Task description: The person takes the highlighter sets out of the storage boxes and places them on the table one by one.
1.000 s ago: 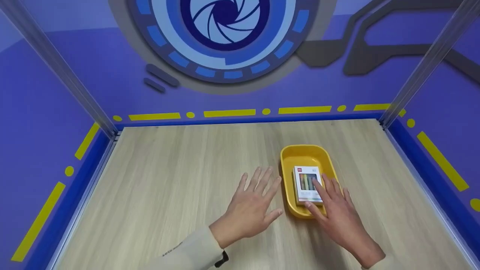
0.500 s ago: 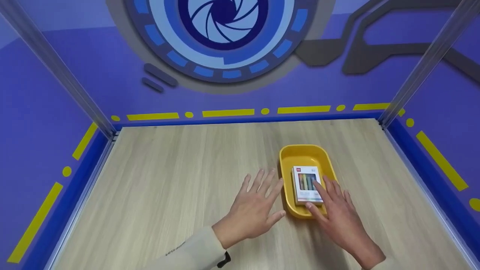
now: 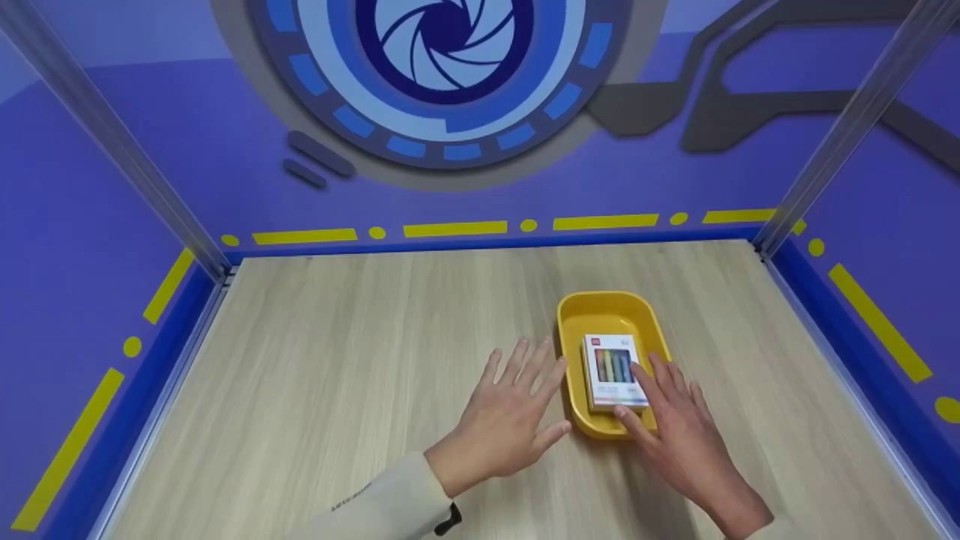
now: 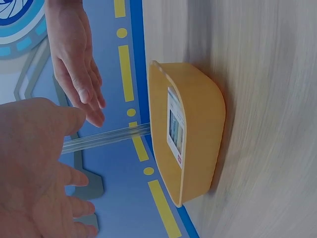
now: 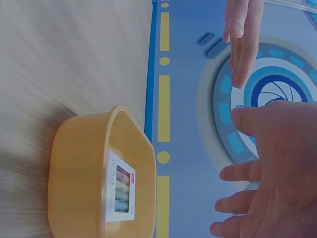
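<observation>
Left hand [image 3: 502, 420]: fingers spread, raised at the left of the yellow tray [image 3: 600, 319]; holds nothing. It shows marginally nearer the tray than in the earlier head views. White windowed box of coloured sticks [image 3: 611, 371]: inside the tray, window side up, position there unchanged. Right hand [image 3: 682, 435]: fingers spread, raised over the tray's near right side, gripping nothing. Assessment: box ungripped and staying put; handling appears paused.

Workstation booth [image 3: 225, 150]: printed blue panels [image 3: 420, 210] and grey corner posts [image 3: 853, 131] are enclosing a wood-grain tabletop [image 3: 360, 345] on three sides.
</observation>
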Motion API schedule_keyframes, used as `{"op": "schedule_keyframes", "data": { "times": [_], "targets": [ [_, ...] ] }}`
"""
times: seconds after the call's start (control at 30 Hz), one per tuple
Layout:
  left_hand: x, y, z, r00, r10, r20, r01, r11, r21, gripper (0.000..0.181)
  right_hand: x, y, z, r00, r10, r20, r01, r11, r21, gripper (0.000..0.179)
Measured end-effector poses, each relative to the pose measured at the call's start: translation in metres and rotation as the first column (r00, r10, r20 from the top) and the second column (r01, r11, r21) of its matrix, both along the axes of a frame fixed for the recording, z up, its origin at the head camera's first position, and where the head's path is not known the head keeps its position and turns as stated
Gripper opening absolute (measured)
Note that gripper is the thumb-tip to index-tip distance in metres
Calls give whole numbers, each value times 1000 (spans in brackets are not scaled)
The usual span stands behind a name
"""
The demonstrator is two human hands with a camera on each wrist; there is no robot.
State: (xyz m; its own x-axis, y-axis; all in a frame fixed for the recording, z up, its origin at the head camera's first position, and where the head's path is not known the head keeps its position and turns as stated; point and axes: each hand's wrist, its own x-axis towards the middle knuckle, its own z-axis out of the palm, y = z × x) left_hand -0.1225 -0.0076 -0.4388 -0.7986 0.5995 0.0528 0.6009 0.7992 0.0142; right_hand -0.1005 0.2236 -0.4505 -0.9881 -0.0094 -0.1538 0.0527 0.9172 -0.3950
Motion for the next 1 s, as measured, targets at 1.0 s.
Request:
{"op": "schedule_keyframes", "data": {
  "times": [1.0],
  "targets": [
    [-6, 9, -5, 1000, 4, 31, -4, 1000, -8, 73, -3, 7, -9, 999, -22, 33, 23, 999, -25, 91]
  ]
}}
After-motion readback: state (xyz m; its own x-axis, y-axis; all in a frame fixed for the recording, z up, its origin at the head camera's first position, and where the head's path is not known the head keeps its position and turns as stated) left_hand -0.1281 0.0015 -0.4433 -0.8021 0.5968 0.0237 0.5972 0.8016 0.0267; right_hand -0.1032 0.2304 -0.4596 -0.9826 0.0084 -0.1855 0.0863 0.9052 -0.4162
